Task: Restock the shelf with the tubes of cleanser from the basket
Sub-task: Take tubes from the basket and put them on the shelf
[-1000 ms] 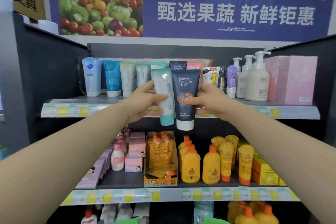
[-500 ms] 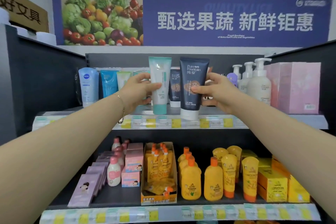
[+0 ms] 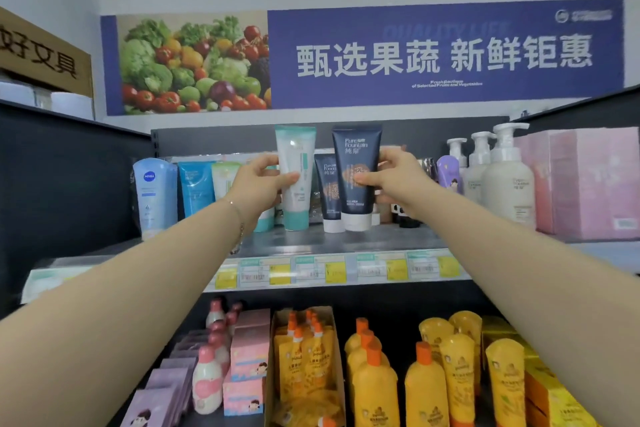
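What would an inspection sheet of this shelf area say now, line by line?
Surface: top shelf, grey, price labels along its front edge.
Job's things: teal-and-white tube and navy tube, upright, caps down, low over the shelf; contact unclear. Basket not in view.
Clutter: blue tube, pump bottles, pink boxes on that shelf; yellow bottles below.
Grippers: left hand grips the teal-and-white tube; right hand grips the navy tube.
Cables: nothing seen.
Surroundings: blue banner with pictured vegetables, above the shelves.

Room along shelf (image 3: 346, 243) front; tubes (image 3: 195, 184), pump bottles (image 3: 507, 184) behind.
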`<act>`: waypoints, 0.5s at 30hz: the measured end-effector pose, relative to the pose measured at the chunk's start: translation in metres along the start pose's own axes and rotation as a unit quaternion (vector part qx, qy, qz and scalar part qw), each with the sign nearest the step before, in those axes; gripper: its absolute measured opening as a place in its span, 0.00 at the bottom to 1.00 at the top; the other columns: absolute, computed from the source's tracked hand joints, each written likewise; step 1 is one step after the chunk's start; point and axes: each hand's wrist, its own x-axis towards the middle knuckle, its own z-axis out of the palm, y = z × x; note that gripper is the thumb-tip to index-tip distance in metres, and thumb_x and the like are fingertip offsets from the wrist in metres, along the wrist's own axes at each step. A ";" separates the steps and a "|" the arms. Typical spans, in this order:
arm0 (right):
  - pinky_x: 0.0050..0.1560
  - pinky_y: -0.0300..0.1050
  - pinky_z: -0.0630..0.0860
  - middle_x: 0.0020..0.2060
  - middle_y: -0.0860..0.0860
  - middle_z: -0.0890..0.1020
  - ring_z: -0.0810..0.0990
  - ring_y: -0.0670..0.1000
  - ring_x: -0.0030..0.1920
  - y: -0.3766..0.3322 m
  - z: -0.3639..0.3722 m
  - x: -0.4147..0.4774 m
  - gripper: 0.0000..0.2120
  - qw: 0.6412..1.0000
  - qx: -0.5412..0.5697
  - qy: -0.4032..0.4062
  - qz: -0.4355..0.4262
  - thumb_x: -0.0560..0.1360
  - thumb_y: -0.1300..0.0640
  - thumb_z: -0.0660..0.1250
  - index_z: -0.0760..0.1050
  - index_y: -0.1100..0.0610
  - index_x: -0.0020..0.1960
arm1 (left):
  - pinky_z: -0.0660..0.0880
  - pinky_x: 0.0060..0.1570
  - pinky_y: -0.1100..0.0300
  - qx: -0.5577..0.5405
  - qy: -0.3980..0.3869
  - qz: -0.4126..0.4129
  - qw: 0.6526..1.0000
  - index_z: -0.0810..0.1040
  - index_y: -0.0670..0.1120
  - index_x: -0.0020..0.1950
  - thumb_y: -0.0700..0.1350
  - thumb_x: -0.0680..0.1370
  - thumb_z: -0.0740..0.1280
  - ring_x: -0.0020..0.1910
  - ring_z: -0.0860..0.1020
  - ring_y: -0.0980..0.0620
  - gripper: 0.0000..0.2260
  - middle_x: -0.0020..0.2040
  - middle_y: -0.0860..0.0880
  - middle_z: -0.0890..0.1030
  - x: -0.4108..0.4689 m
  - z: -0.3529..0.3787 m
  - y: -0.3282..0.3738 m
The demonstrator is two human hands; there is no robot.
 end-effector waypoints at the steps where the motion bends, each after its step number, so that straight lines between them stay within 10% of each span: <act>1: 0.51 0.55 0.80 0.51 0.56 0.82 0.82 0.57 0.52 0.004 0.004 0.003 0.15 1.000 -0.005 0.000 0.003 0.70 0.64 0.76 0.76 0.52 0.51 | 0.77 0.43 0.60 0.010 -0.006 -0.004 1.000 0.77 0.45 0.60 0.38 0.76 0.70 0.44 0.80 0.50 0.12 0.52 0.43 0.82 0.003 0.001 -0.004; 15: 0.52 0.59 0.80 0.48 0.58 0.83 0.83 0.58 0.48 0.034 0.029 0.046 0.12 0.998 -0.063 0.021 -0.002 0.69 0.65 0.76 0.76 0.54 0.46 | 0.78 0.52 0.53 0.031 0.000 -0.015 0.999 0.77 0.46 0.59 0.40 0.75 0.71 0.51 0.82 0.48 0.13 0.51 0.46 0.83 0.032 0.015 -0.045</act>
